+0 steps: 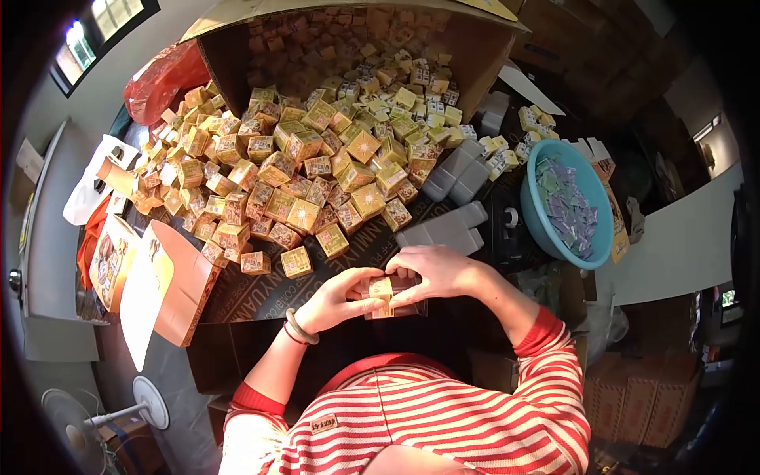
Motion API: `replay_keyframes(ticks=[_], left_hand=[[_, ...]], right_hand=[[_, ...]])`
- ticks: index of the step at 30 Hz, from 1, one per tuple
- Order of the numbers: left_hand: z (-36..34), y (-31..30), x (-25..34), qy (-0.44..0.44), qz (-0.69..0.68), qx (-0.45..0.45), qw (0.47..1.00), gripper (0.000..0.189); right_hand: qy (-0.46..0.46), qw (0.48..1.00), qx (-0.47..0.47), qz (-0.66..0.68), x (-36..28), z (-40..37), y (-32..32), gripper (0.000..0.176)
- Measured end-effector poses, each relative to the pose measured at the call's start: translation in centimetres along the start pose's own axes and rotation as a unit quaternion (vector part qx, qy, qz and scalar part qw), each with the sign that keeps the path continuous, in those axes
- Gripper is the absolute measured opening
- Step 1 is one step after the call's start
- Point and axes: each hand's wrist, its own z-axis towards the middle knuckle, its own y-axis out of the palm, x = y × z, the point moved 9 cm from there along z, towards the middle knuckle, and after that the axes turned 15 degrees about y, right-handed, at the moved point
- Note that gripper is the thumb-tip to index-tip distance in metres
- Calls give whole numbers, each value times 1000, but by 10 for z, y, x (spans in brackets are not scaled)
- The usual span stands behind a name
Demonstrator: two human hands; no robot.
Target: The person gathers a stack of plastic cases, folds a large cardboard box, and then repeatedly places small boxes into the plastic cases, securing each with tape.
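Close to my body, my left hand [342, 299] and my right hand [434, 275] meet around a small yellow box [381, 294]. The fingers of both hands press on it from either side. A clear plastic tray [410, 307] shows beneath the box and my right fingers; its left part is hidden by the hands. Just beyond my right hand lie more clear plastic trays [443, 228]. A large heap of small yellow boxes [304, 214] spreads over the dark printed table surface [265, 294] in front of me.
An open cardboard box [226, 70] lies on its side behind the heap, with more small boxes inside. At the right is a blue basin [603, 229] of small purple and green packets. Orange printed cartons [186, 289] stand left; a fan [150, 402] is at lower left.
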Motion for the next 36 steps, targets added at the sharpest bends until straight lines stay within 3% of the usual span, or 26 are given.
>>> replay_keyframes(ticks=[1, 2, 4, 5, 6, 8, 10, 13, 16, 20, 21, 24, 26, 30, 31, 34, 36], left_hand=[[0, 0, -2, -1, -15, 1, 1000, 54], [-6, 0, -21, -52, -108, 36, 992, 55], [-13, 0, -41, -73, -183, 71, 978, 60], [-18, 2, -46, -110, -220, 95, 965, 62], [-25, 6, -54, -142, -270, 106, 946, 63], [-31, 15, -66, -152, -325, 121, 925, 60], [-29, 19, -60, -141, -338, 135, 921, 57], [-28, 16, -63, -140, -347, 164, 913, 56], [-27, 5, -59, -136, -341, 174, 914, 57], [-32, -8, -59, -137, -330, 194, 913, 56], [-31, -10, -56, -134, -325, 197, 915, 56], [-34, -10, -52, -121, -333, 199, 914, 56], [-37, -4, -51, -131, -362, 200, 901, 54], [-46, 7, -58, -78, -449, 178, 872, 55], [-45, 8, -56, -60, -464, 176, 866, 58], [-50, 5, -39, -9, -488, 193, 851, 62], [-57, 0, -35, 59, -489, 175, 852, 66]], right_hand=[[56, 998, -37, 10, -2, 4, -16, 58], [34, 990, -73, 114, 9, 21, -27, 54], [-16, 988, 111, 106, 11, 55, -101, 36], [3, 968, 237, 88, 30, 81, -137, 30], [-41, 931, 361, 26, 34, 96, -172, 30], [20, 916, 400, -29, 56, 152, -213, 32], [112, 903, 391, -137, 57, 205, -232, 36], [305, 864, 273, -294, 60, 263, -231, 40], [370, 844, 209, -326, 68, 293, -228, 38], [366, 846, 226, -314, 75, 315, -229, 41], [356, 847, 264, -294, 69, 308, -236, 49], [341, 911, 149, -176, 54, 285, -259, 68], [263, 893, 224, -288, 29, 261, -267, 61], [162, 842, 203, -473, 23, 222, -256, 67], [154, 868, 173, -440, 2, 188, -248, 67], [77, 915, 205, -339, -14, 127, -215, 62], [10, 943, 164, -290, -27, 91, -173, 62]])
